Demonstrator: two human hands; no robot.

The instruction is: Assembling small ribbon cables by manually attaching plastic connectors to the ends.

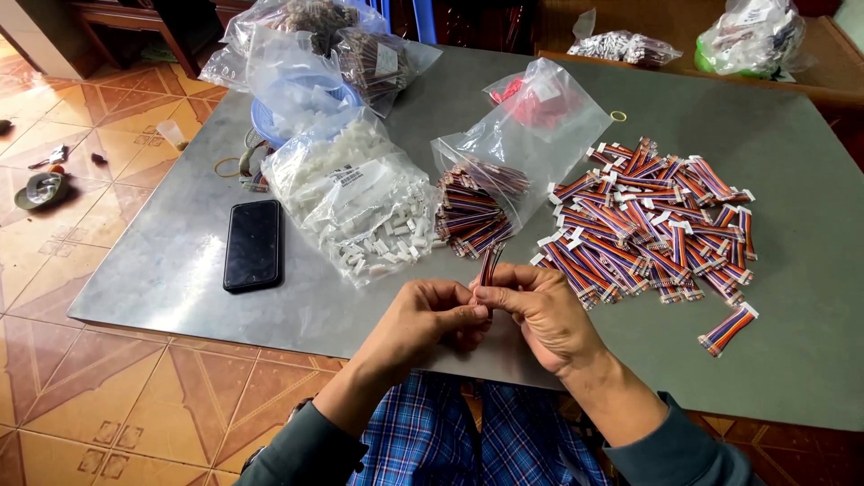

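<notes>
My left hand [430, 317] and my right hand [538, 310] meet at the front edge of a grey table [180, 261], fingertips pinched together. Between them they hold a short multicoloured ribbon wire bundle [490, 265] that sticks up from the fingers. Just beyond it lies an open clear bag of the same wire bundles [477, 211]. A large pile of wire bundles with white connectors [652, 220] is spread to the right of my right hand. One such bundle [727, 329] lies apart near the pile.
A black phone [254, 243] lies at the left. A clear bag of white connectors [360, 202] sits next to it. More plastic bags [319, 54] crowd the table's back, one with red parts [540, 99]. Tiled floor is at the left.
</notes>
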